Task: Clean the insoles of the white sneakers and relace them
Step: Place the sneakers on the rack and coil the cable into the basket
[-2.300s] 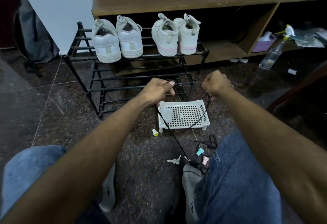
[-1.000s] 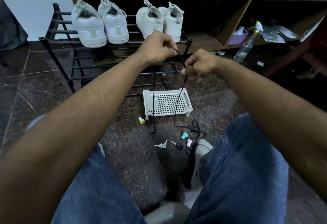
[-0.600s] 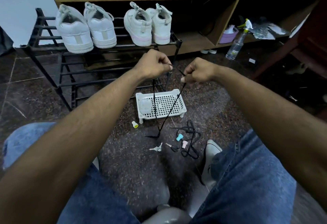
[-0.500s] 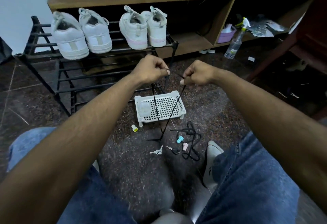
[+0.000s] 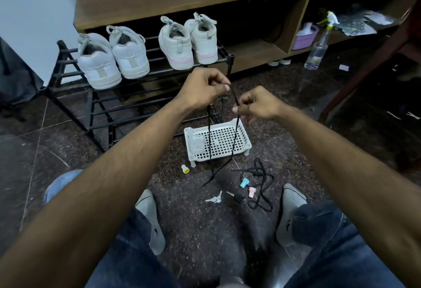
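Both hands hold one black shoelace [image 5: 234,137] up in front of me. My left hand [image 5: 202,88] pinches it near the top, and my right hand [image 5: 258,103] pinches it a little lower to the right. Its two ends hang down over a white perforated tray [image 5: 243,138] to the floor. A second black lace [image 5: 262,187] lies tangled on the floor. Two pairs of white sneakers stand heels toward me on a black rack [image 5: 145,103]: one pair [image 5: 114,57] at the left, one with pink soles [image 5: 189,41] at the right.
Small caps in yellow [image 5: 185,169], blue [image 5: 244,182] and pink [image 5: 251,191] lie on the dark floor beside keys [image 5: 215,198]. A spray bottle [image 5: 317,48] stands at the right near a wooden shelf unit [image 5: 250,53]. My knees and grey-socked feet frame the floor.
My hands have stayed close together on the lace; the left sits slightly higher than the right now. The view has shifted a little, and the lace ends still hang over the tray.
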